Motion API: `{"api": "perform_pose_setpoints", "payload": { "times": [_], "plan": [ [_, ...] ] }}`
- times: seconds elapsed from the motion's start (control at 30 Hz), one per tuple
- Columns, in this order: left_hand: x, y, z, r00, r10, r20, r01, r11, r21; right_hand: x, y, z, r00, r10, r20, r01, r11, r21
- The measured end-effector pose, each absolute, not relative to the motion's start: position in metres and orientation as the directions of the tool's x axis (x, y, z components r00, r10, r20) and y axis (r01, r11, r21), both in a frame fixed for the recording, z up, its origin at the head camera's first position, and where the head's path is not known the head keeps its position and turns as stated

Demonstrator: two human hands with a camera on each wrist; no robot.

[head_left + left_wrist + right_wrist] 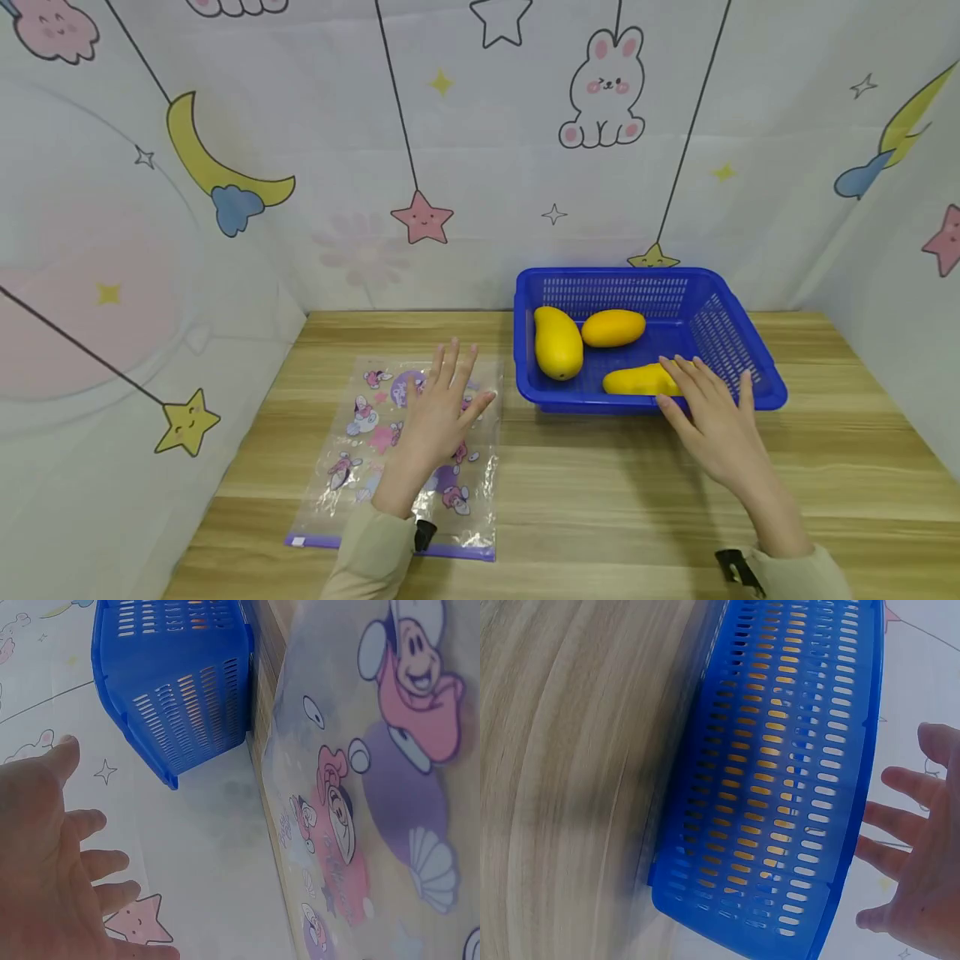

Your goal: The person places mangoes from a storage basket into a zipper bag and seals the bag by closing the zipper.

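Spread fingers mark my left hand (433,417), which hovers over a clear zip bag (390,475) printed with cartoon figures; the bag lies flat, its purple zip edge toward me. My right hand (720,429) is above the front rim of a blue plastic basket (592,402), fingers extended and apart. Inside the basket are three yellow mangoes: a large upright-lying mango (558,343) at the left, a smaller mango (613,328) behind, and a front mango (637,381) partly hidden by the right fingers. In the right wrist view, the basket's slotted side (765,780) stands beside the hand (922,832).
A wooden tabletop (585,500) carries the bag at left and the basket at back right. White cloth walls (487,150) with printed moons, stars and a rabbit close off the back and both sides. Dark straps (424,535) sit at the cuffs.
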State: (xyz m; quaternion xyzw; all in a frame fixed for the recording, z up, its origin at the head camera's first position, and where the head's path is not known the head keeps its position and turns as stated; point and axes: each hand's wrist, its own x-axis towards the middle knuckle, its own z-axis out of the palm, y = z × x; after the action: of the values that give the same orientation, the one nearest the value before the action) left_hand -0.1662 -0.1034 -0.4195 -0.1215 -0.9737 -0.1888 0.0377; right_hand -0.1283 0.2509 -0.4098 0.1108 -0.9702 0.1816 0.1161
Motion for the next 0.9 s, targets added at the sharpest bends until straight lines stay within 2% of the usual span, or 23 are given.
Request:
{"api": "perform_pose_setpoints", "payload": {
  "times": [0.33,0.9],
  "plan": [
    [-0.171,-0.095,-0.416,-0.97,0.216,0.115,0.244,0.876,0.416,-0.132,0.259,-0.408,-0.94,-0.167,0.299,-0.271,0.897,-0.349],
    [-0.179,-0.082,-0.412,-0.961,0.248,0.12,0.275,0.863,0.424,-0.142,0.27,-0.406,-0.932,-0.155,0.328,-0.276,0.89,-0.363]
  ]
}}
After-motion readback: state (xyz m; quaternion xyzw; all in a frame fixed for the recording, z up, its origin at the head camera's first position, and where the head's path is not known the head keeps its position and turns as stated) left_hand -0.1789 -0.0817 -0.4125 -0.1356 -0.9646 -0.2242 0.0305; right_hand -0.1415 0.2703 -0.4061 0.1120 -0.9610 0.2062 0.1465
